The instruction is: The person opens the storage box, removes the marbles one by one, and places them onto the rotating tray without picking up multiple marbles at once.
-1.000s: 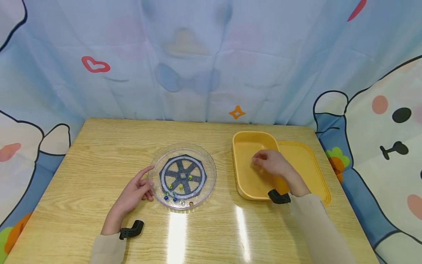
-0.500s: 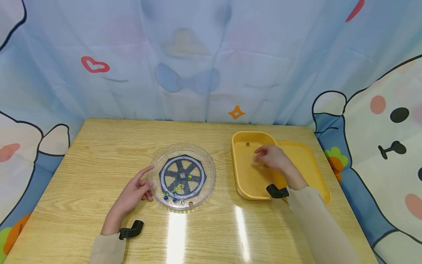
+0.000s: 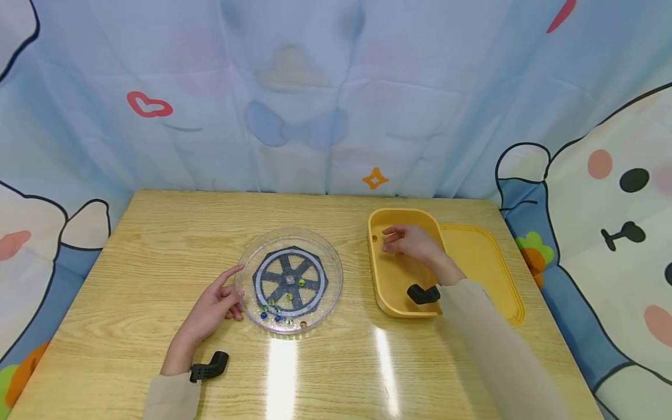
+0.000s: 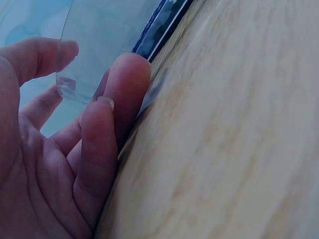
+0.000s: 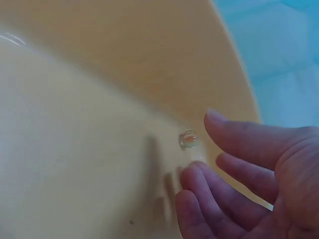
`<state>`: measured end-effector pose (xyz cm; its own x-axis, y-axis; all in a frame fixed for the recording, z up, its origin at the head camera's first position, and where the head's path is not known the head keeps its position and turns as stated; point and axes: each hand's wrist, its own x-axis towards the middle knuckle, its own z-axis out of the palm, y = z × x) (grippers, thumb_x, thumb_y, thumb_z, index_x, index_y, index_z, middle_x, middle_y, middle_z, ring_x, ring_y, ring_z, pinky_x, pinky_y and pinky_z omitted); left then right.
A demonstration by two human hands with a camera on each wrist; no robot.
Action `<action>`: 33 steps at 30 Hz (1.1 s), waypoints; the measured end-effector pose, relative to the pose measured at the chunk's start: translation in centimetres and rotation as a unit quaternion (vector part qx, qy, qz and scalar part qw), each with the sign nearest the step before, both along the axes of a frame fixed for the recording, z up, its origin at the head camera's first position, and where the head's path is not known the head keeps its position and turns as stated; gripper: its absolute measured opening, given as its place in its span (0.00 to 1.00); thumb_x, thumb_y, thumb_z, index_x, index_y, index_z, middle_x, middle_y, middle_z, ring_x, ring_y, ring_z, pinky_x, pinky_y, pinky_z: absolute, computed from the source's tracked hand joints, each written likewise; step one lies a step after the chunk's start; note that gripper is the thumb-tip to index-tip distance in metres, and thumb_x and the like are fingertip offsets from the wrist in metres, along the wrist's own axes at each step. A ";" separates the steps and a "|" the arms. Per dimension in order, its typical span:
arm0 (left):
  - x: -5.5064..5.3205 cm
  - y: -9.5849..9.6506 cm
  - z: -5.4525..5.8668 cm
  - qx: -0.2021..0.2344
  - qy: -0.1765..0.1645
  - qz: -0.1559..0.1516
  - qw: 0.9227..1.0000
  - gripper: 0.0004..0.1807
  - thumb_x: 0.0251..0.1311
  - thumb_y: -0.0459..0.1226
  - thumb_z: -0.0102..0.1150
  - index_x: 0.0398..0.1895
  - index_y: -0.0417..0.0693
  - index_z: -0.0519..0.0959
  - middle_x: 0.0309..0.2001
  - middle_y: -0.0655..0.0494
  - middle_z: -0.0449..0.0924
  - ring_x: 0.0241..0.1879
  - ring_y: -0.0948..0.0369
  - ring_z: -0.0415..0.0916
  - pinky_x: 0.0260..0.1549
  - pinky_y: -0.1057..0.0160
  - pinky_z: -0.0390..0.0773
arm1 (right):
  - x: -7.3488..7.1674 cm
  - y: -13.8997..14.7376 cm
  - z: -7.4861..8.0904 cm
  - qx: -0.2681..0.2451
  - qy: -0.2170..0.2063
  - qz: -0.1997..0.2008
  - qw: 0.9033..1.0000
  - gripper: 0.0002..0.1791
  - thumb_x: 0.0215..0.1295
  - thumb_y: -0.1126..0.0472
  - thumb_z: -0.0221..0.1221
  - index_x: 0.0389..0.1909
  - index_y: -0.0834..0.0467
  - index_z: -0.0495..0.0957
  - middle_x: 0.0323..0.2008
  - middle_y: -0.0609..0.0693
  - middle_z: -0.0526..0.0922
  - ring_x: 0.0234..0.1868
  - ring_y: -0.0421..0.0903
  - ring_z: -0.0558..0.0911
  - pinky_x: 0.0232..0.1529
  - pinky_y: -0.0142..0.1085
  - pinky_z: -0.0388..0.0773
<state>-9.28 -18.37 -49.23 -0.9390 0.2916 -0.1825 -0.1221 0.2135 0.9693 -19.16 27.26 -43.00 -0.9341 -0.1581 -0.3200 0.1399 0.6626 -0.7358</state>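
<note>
My left hand [image 3: 212, 306] rests against the left rim of a clear round dish [image 3: 335, 256], its index finger stretched to the edge. In the left wrist view, some fingertips [image 4: 130, 72] touch the dish's wall. Under or in the dish lies a dark spoked wheel shape [image 3: 287, 261]. Several green, blue, clear and amber marbles sit toward its front left, such as a green marble [image 3: 301, 283]. My right hand [image 3: 412, 242] reaches into a yellow bin [image 3: 385, 291], thumb and fingers apart, holding nothing. An amber-streaked clear marble [image 5: 189, 140] lies by the bin's wall, just beyond the fingertips.
A flat yellow lid [image 3: 483, 256] lies to the right of the bin, partly behind the right forearm. The wooden table [image 3: 173, 233] ends at a printed curtain [image 3: 315, 116] at the back. Black cameras [image 3: 210, 367] are strapped to both wrists.
The right hand has shifted left and away from me inside the bin. The marble there, hidden at first, appeared near the far wall and rolled to the left wall. The left hand stays put.
</note>
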 end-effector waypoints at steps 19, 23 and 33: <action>-0.3 -0.3 -0.5 0.028 -0.002 -0.010 1.000 0.31 0.74 0.33 0.51 0.77 0.51 0.56 0.29 0.42 0.79 0.24 0.54 0.80 0.27 0.62 0.80 | -0.8 -1.5 -2.8 0.104 0.075 0.023 0.991 0.11 0.62 0.61 0.66 0.44 0.60 0.87 0.35 0.51 0.88 0.39 0.49 0.82 0.44 0.41 0.76; -0.2 -0.3 -0.8 0.042 -0.007 -0.018 0.999 0.32 0.74 0.33 0.51 0.78 0.49 0.55 0.28 0.43 0.78 0.24 0.55 0.79 0.27 0.60 0.82 | -0.9 -1.1 -3.1 0.100 0.068 0.026 0.992 0.11 0.62 0.60 0.67 0.43 0.60 0.87 0.35 0.50 0.88 0.38 0.46 0.82 0.43 0.39 0.76; -0.4 -0.2 -0.4 0.023 -0.002 -0.008 1.000 0.31 0.74 0.33 0.51 0.77 0.51 0.56 0.29 0.42 0.79 0.24 0.53 0.80 0.27 0.61 0.80 | -1.4 -1.1 -3.0 0.069 0.053 0.028 0.996 0.12 0.63 0.60 0.67 0.45 0.61 0.87 0.37 0.50 0.88 0.40 0.46 0.82 0.45 0.38 0.76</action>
